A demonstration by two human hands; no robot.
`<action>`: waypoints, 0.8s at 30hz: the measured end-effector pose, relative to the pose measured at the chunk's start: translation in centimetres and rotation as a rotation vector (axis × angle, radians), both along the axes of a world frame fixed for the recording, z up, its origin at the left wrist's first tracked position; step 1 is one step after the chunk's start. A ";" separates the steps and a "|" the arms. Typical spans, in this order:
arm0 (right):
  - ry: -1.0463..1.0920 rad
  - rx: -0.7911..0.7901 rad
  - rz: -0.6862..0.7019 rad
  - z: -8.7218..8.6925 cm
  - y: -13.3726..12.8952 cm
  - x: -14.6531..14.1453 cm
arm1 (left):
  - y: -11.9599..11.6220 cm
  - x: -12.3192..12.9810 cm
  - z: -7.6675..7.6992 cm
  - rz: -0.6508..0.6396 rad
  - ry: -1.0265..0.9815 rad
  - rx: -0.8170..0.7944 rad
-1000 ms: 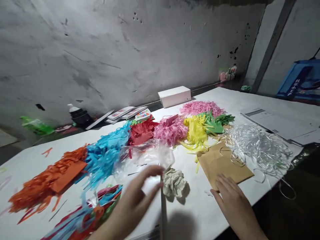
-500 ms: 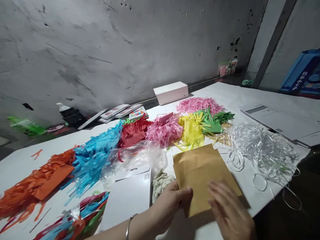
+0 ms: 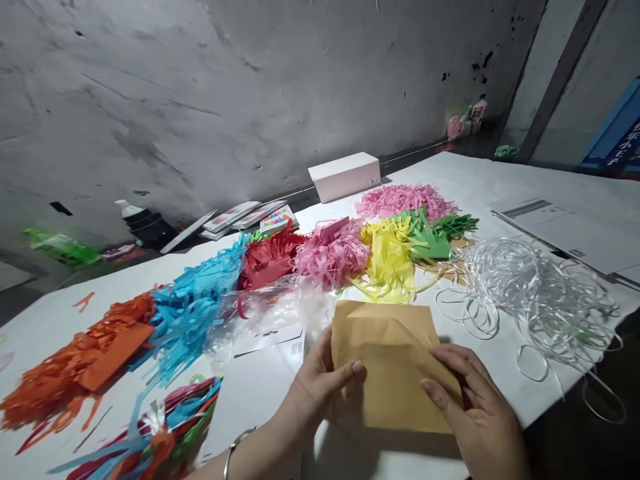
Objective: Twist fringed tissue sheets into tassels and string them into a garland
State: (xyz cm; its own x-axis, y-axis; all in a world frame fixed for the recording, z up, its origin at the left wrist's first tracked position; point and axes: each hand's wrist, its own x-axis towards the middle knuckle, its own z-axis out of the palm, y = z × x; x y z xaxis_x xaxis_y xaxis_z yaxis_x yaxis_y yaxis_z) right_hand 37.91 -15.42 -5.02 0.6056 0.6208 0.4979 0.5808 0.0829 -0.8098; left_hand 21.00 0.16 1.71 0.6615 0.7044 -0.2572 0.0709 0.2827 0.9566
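Observation:
Both my hands grip a brown kraft paper envelope (image 3: pixel 395 373), held slightly tilted above the front of the white-covered table. My left hand (image 3: pixel 320 380) has its thumb on the front face and its fingers behind the left edge. At the right edge, my right hand (image 3: pixel 475 407) pinches the paper between thumb and fingers, and a fold runs slantwise there. Beside my left forearm lie white printed cards or sleeves (image 3: pixel 255 373). A bundle of multicoloured paper strips (image 3: pixel 170 427) is at the lower left.
Heaps of cut paper fringe run across the table: orange (image 3: pixel 105 353), blue (image 3: pixel 200 293), red (image 3: pixel 270 257), pink (image 3: pixel 333 253), yellow (image 3: pixel 390 260) and green (image 3: pixel 435 233). White string (image 3: pixel 535 293) lies tangled at the right. A white box (image 3: pixel 345 177) stands near the wall.
My right hand has moved from lying across the front of the envelope to gripping its right edge. The envelope has turned more upright towards me, and a crease shows near its right side.

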 end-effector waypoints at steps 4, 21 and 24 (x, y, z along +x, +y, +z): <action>0.036 0.053 0.047 0.4 0.2 -0.5 | 0.3 -0.5 0.5 0.103 0.086 0.865; -0.625 0.056 0.034 4.7 1.3 0.0 | -0.1 2.2 3.1 -0.478 0.228 1.360; -0.552 0.088 0.081 5.3 2.0 0.1 | 0.1 2.0 3.3 -0.508 0.251 1.277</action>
